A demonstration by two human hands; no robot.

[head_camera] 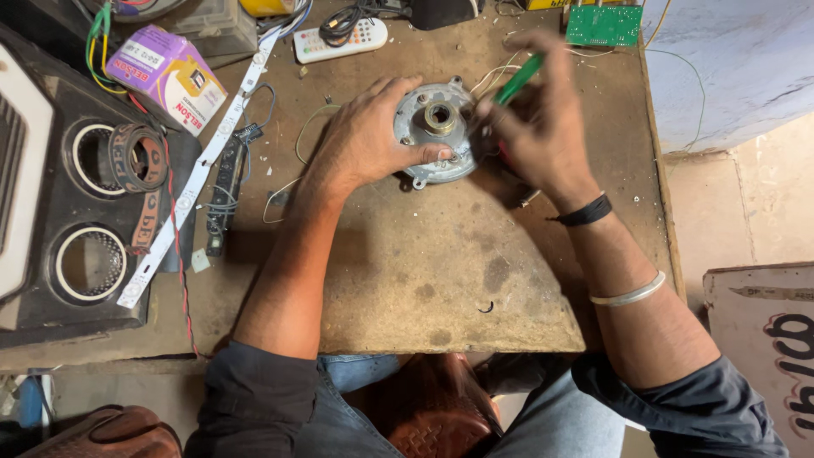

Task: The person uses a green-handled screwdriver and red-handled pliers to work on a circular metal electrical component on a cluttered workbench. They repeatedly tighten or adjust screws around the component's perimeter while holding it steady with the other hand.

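Head view: a round grey metal motor [437,131] is seen lying flat on the worn brown bench [407,271], near its far middle, with a brass-coloured hub raised at its centre. The left hand [373,136] is laid over the motor's left side — the thumb is pressed on the near rim, the fingers are spread across the far edge, so the motor is held down rather than enclosed. The right hand [543,119] is closed around a green-handled screwdriver [519,78], whose handle sticks out above the fingers, tilted up and to the right; its tip is hidden behind the hand at the motor's right edge. A black band and a silver bangle are worn on the right forearm.

Thin pale wires [496,76] are seen running from behind the motor toward the far edge. A white remote [339,38] lies at the far side of the bench, and a green circuit board [604,24] at the far right corner. To the left, a purple and white carton [165,75] is seen shut — its contents cannot be told. A long white LED strip [199,170] runs diagonally beside it. At the far left a black speaker box [51,212] with 2 round openings is seen; a roll of tape [136,157] rests at the upper opening.
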